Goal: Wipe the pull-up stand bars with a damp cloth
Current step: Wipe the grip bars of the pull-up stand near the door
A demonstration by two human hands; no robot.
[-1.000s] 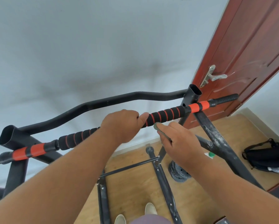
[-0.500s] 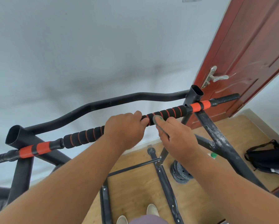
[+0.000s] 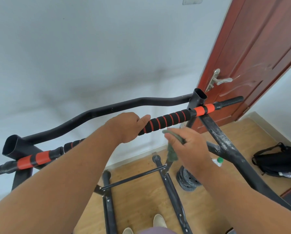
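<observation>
Left hand wrapped round the padded bar, likely steadying the stand; right hand pinching the green cloth just below it, apart, poised to wipe.

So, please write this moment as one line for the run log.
left hand: grips padded bar | right hand: holds green cloth, off the bar | wiping: not in contact
</observation>
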